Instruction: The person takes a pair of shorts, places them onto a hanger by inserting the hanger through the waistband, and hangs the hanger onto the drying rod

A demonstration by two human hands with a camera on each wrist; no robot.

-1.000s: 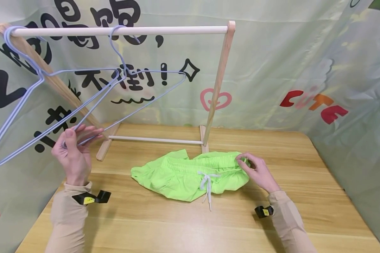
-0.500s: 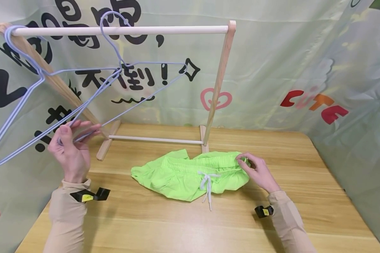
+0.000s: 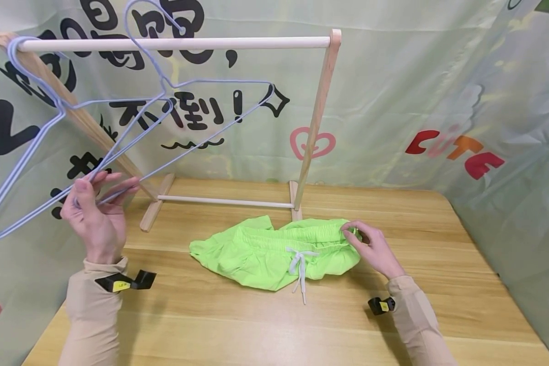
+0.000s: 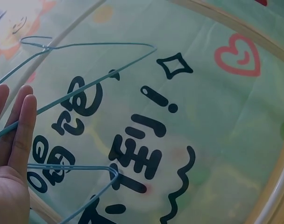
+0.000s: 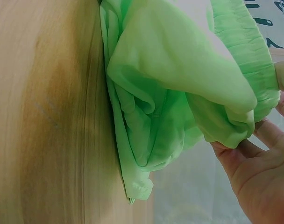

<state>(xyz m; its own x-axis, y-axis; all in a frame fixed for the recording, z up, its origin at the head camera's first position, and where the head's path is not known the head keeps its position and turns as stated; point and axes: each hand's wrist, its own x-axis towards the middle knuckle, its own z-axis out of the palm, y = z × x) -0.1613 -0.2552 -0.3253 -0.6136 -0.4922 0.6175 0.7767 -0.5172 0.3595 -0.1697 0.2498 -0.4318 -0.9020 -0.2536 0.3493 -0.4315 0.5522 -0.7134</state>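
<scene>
My left hand (image 3: 98, 221), at the left, pinches one lower corner of a lavender wire hanger (image 3: 219, 80) between thumb and fingers. The hanger is tilted, its hook standing up over the rack's top rail. Its wire runs between the fingers in the left wrist view. Bright green shorts (image 3: 256, 259) with an elastic waist and a white drawstring (image 3: 297, 260) lie on the table. At their right end my right hand (image 3: 375, 249) pinches the waistband. In the right wrist view the green waistband (image 5: 247, 51) is raised, with the fingertips partly hidden behind the cloth.
A wooden rack with a white top rail (image 3: 256, 43) stands at the back left. More lavender hangers (image 3: 60, 108) hang at its left end, overlapping the held one in this view. A printed curtain (image 3: 384, 91) surrounds the wooden table (image 3: 274, 330).
My left hand has shifted left and slightly up with the hanger. The hanger's hook has come up off the top rail. The right hand and the shorts have stayed put.
</scene>
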